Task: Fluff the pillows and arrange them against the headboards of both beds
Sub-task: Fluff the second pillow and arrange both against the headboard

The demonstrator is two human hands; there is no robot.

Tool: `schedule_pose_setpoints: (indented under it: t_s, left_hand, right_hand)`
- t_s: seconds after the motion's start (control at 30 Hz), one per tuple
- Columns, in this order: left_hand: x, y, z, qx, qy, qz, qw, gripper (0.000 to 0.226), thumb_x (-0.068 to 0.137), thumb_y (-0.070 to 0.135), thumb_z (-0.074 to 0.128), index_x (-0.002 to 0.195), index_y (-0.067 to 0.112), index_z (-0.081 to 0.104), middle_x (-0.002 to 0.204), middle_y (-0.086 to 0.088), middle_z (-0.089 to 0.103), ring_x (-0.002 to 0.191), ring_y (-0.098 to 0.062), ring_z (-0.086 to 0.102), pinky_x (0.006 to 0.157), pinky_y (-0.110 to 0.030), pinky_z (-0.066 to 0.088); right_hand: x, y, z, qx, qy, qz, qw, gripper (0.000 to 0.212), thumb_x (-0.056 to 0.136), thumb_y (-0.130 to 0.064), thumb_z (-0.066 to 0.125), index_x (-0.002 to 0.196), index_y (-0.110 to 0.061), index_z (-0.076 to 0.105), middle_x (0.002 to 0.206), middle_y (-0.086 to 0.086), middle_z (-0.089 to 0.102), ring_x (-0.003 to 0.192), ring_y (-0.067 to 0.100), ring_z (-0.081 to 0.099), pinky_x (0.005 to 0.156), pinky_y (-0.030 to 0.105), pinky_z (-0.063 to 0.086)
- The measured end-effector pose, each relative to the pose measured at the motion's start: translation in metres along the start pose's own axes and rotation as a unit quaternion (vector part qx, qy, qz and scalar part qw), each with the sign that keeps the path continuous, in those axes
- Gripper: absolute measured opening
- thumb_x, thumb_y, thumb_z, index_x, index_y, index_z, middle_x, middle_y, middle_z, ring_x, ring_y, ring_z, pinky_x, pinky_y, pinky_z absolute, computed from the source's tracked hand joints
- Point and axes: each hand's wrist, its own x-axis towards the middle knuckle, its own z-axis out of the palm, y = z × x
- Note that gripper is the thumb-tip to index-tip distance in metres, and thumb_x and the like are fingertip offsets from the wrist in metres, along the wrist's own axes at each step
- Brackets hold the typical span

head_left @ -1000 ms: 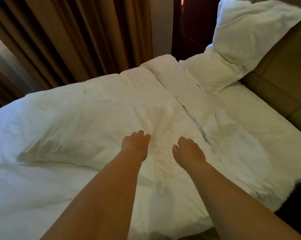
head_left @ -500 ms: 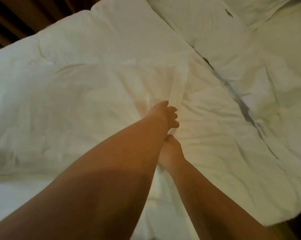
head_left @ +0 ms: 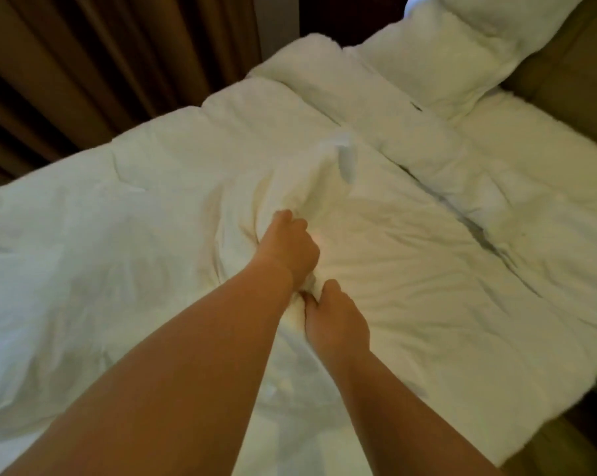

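**While both hands clench its end, a white pillow lies across the bed**

Where the two bare forearms meet in the middle of the view, the left hand (head_left: 286, 249) is balled tight around a bunch of white cloth, knuckles up and fingers sunk into the fabric. Just beside its wrist, the right hand (head_left: 336, 326) grips the same edge lower down, its thumb tucked into the fold. What they grasp is the short end of a large pillow (head_left: 94, 304).

This pillow is plain white, soft and slack, with no firm shape. Deep creases fan out from the left hand's grip. One corner beyond that hand is drawn up into a pale, blurred peak. The rest of the pillow sprawls flat toward the left, and its lower edge casts a thin shadow. It lies on top of a rumpled white duvet (head_left: 410, 286) that covers most of the bed (head_left: 537, 173), well apart from the head end.

At the upper right, more white pillows (head_left: 444, 63) are piled together, plump and wrinkled, and they lean against a tan padded headboard (head_left: 565, 70). How many there are I cannot tell. A thick folded band of the duvet runs just in front of them, with a dark seam along its edge. Brown pleated curtains (head_left: 101, 80) hang behind the far side of the bed.
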Motion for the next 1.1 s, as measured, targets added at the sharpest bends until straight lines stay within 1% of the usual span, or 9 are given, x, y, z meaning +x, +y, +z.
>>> schedule_pose_setpoints:
  t_s: [0.2, 0.3, 0.4, 0.53, 0.63, 0.73, 0.87, 0.97, 1.1]
  left_hand:
    - [-0.109, -0.077, -0.073, -0.082, 0.132, -0.136, 0.978, 0.013, 0.094, 0.035, 0.056, 0.099, 0.026, 0.063, 0.085, 0.000, 0.048, 0.099, -0.020, 0.046, 0.102, -0.042, 0.031]
    - [-0.156, -0.110, -0.121, -0.124, 0.223, -0.211, 0.943, 0.015, 0.092, 0.038, 0.059, 0.100, 0.026, 0.063, 0.091, -0.002, 0.053, 0.105, -0.021, 0.048, 0.104, -0.045, 0.031]
    - [-0.199, -0.130, -0.169, -0.210, 0.319, -0.258, 0.888, 0.014, 0.092, 0.026, 0.058, 0.103, 0.024, 0.066, 0.100, -0.002, 0.062, 0.109, -0.023, 0.050, 0.096, -0.046, 0.036]
    - [-0.243, -0.123, -0.229, -0.306, 0.389, -0.270, 0.826, 0.013, 0.089, 0.023, 0.056, 0.098, 0.025, 0.066, 0.089, 0.002, 0.055, 0.107, -0.024, 0.048, 0.088, -0.042, 0.037]
    - [-0.265, -0.102, -0.265, -0.373, 0.406, -0.265, 0.792, 0.013, 0.093, 0.025, 0.053, 0.098, 0.023, 0.065, 0.093, 0.003, 0.054, 0.108, -0.026, 0.048, 0.094, -0.043, 0.038]
    - [-0.271, -0.070, -0.291, -0.446, 0.402, -0.257, 0.757, 0.019, 0.092, 0.023, 0.049, 0.096, 0.018, 0.067, 0.089, 0.000, 0.056, 0.104, -0.027, 0.051, 0.093, -0.042, 0.039]
    - [-0.254, -0.015, -0.316, -0.461, 0.360, -0.227, 0.778, 0.014, 0.084, 0.026, 0.052, 0.092, 0.021, 0.062, 0.091, 0.000, 0.061, 0.098, -0.025, 0.056, 0.087, -0.039, 0.039]
    - [-0.237, 0.021, -0.331, -0.424, 0.320, -0.200, 0.823, 0.022, 0.082, 0.032, 0.054, 0.099, 0.021, 0.060, 0.098, -0.001, 0.060, 0.099, -0.024, 0.057, 0.088, -0.040, 0.042]
    - [-0.221, 0.042, -0.347, -0.329, 0.295, -0.142, 0.886, 0.036, 0.082, 0.034, 0.056, 0.115, 0.024, 0.051, 0.111, -0.003, 0.057, 0.108, -0.025, 0.049, 0.088, -0.041, 0.038]
  right_hand:
    - [-0.076, -0.085, -0.095, -0.083, 0.131, -0.144, 0.977, 0.018, 0.095, -0.026, 0.043, 0.109, -0.015, 0.047, 0.108, 0.006, 0.060, 0.099, 0.030, 0.060, 0.075, 0.034, 0.041]
    - [-0.102, -0.125, -0.162, -0.159, 0.207, -0.197, 0.945, 0.021, 0.095, -0.024, 0.046, 0.114, -0.015, 0.048, 0.112, 0.009, 0.060, 0.102, 0.033, 0.060, 0.076, 0.035, 0.042]
    - [-0.137, -0.151, -0.228, -0.261, 0.310, -0.242, 0.882, 0.022, 0.095, -0.020, 0.047, 0.115, -0.014, 0.050, 0.109, 0.010, 0.061, 0.098, 0.033, 0.061, 0.077, 0.040, 0.046]
    - [-0.195, -0.152, -0.303, -0.374, 0.477, -0.276, 0.746, 0.023, 0.056, -0.012, 0.079, 0.069, -0.015, 0.060, 0.057, 0.004, 0.058, 0.047, 0.027, 0.057, 0.046, 0.028, 0.035]
    - [-0.225, -0.132, -0.345, -0.401, 0.518, -0.293, 0.696, 0.022, 0.056, -0.021, 0.080, 0.062, -0.016, 0.059, 0.053, 0.005, 0.057, 0.044, 0.028, 0.055, 0.046, 0.028, 0.037]
    - [-0.253, -0.105, -0.372, -0.393, 0.524, -0.298, 0.695, 0.032, 0.073, -0.046, 0.060, 0.066, -0.014, 0.064, 0.062, 0.009, 0.063, 0.055, 0.030, 0.059, 0.057, 0.034, 0.046]
    - [-0.267, -0.043, -0.379, -0.393, 0.396, -0.220, 0.800, 0.050, 0.082, -0.064, 0.036, 0.098, -0.019, 0.053, 0.098, 0.003, 0.061, 0.090, 0.028, 0.060, 0.079, 0.042, 0.038]
    - [-0.260, 0.007, -0.381, -0.366, 0.319, -0.171, 0.857, 0.047, 0.084, -0.059, 0.049, 0.109, -0.019, 0.045, 0.105, 0.003, 0.060, 0.095, 0.029, 0.062, 0.074, 0.039, 0.040]
    - [-0.245, 0.052, -0.387, -0.379, 0.306, -0.195, 0.851, 0.024, 0.095, -0.030, 0.047, 0.115, -0.016, 0.049, 0.109, 0.005, 0.061, 0.095, 0.029, 0.064, 0.065, 0.033, 0.037]
